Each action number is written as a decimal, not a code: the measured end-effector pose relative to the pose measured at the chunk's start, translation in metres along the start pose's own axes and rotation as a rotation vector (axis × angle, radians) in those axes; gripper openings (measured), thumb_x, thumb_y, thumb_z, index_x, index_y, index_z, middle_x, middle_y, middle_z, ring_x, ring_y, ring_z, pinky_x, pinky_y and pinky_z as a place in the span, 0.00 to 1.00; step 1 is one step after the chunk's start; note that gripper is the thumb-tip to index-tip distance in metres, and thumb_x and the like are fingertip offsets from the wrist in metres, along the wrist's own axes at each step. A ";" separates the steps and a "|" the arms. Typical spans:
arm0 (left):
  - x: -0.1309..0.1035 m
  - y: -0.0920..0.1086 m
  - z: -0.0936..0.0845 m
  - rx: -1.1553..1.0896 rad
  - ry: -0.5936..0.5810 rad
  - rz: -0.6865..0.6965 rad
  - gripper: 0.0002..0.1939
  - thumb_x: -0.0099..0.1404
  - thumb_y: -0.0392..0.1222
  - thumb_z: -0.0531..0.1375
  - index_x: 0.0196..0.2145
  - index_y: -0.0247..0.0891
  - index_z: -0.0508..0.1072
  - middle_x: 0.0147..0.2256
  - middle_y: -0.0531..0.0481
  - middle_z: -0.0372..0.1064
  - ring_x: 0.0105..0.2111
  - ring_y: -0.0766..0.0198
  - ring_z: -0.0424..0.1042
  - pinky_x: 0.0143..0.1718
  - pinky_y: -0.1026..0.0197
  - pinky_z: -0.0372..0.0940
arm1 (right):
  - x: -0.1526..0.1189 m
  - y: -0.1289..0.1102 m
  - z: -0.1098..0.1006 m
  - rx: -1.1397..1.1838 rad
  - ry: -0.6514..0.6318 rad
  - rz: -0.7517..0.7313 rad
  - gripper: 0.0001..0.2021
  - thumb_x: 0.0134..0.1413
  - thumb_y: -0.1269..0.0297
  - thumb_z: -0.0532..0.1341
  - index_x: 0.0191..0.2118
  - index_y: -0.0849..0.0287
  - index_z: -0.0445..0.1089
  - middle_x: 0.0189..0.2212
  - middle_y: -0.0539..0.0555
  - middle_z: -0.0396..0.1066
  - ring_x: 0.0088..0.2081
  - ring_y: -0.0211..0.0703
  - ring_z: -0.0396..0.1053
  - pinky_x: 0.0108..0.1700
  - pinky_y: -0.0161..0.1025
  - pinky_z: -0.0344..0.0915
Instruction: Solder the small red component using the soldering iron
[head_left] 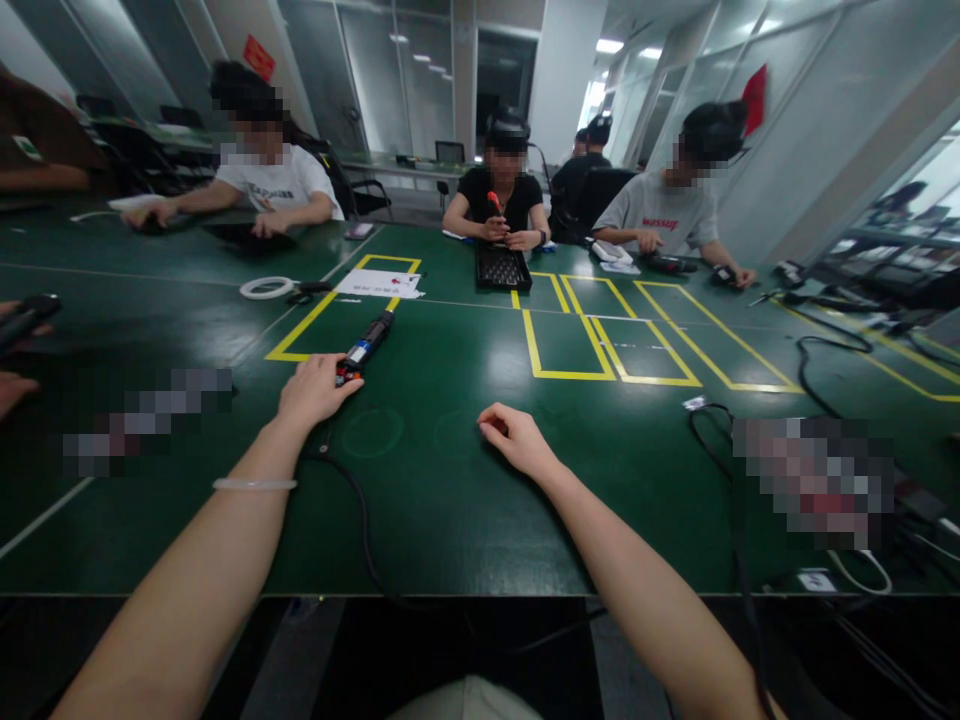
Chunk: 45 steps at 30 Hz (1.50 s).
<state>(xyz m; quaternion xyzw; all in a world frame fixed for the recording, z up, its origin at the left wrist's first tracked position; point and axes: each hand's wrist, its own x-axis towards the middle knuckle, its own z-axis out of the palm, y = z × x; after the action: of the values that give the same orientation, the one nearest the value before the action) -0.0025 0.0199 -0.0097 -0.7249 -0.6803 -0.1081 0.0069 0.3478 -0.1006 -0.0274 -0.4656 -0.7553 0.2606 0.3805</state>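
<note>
My left hand (315,392) is closed over the near end of a black power tool (367,342) with a blue and white label. Red and orange parts show beside my thumb, and the tool's far end points away to the right. Part of the grip is hidden under my fingers. A black cord (360,490) runs from near my left wrist down towards the table's front edge. My right hand (517,440) rests over the green table (450,520), apart from the tool. Its fingers are loosely curled, and nothing shows in them.
A white ring (268,288), like a tape roll, and a white paper (381,284) lie beyond my left hand. Yellow tape marks (574,376) the table. A person opposite sits at a black tray (503,270). Black cables (739,510) lie at right.
</note>
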 end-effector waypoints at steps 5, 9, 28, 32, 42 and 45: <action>-0.005 -0.012 -0.009 0.020 0.046 -0.091 0.32 0.63 0.59 0.54 0.58 0.37 0.61 0.54 0.35 0.62 0.51 0.45 0.63 0.47 0.47 0.62 | 0.000 0.001 0.001 -0.003 -0.008 -0.006 0.05 0.58 0.67 0.57 0.36 0.59 0.70 0.29 0.50 0.71 0.31 0.37 0.67 0.35 0.33 0.61; -0.014 -0.005 -0.013 0.074 0.133 -0.097 0.28 0.64 0.56 0.54 0.56 0.36 0.60 0.52 0.40 0.61 0.48 0.50 0.63 0.45 0.51 0.63 | 0.000 0.000 0.001 -0.003 -0.015 -0.010 0.06 0.58 0.67 0.56 0.36 0.59 0.70 0.29 0.50 0.71 0.30 0.38 0.67 0.34 0.33 0.61; -0.042 0.095 -0.010 -1.060 -0.254 0.173 0.21 0.64 0.55 0.53 0.45 0.36 0.71 0.33 0.49 0.68 0.32 0.65 0.69 0.38 0.59 0.67 | 0.000 0.000 0.005 0.061 -0.022 0.003 0.06 0.59 0.66 0.56 0.38 0.58 0.70 0.28 0.49 0.69 0.28 0.36 0.65 0.33 0.33 0.60; -0.070 0.144 -0.017 -1.117 -0.494 0.313 0.24 0.66 0.54 0.52 0.55 0.37 0.65 0.31 0.51 0.65 0.29 0.67 0.65 0.32 0.62 0.64 | 0.000 -0.003 0.007 0.204 -0.064 0.008 0.11 0.58 0.62 0.59 0.45 0.58 0.66 0.29 0.48 0.68 0.28 0.35 0.64 0.33 0.32 0.61; -0.083 0.160 -0.009 -1.105 -0.547 0.421 0.25 0.70 0.52 0.47 0.57 0.34 0.62 0.25 0.54 0.63 0.25 0.68 0.63 0.29 0.64 0.60 | 0.000 -0.010 0.008 0.366 -0.090 0.044 0.11 0.59 0.55 0.59 0.37 0.60 0.66 0.28 0.49 0.69 0.28 0.36 0.65 0.34 0.34 0.62; -0.086 0.158 -0.013 -1.007 -0.410 0.473 0.22 0.70 0.51 0.46 0.55 0.37 0.65 0.30 0.52 0.67 0.31 0.66 0.67 0.35 0.62 0.63 | 0.001 -0.004 0.008 0.400 -0.056 0.109 0.15 0.60 0.51 0.56 0.32 0.60 0.65 0.24 0.48 0.67 0.26 0.36 0.64 0.31 0.33 0.61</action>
<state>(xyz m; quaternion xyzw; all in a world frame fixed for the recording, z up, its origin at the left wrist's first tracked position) 0.1473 -0.0782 0.0103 -0.7772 -0.3526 -0.2707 -0.4455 0.3386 -0.1014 -0.0287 -0.4133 -0.6726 0.4384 0.4297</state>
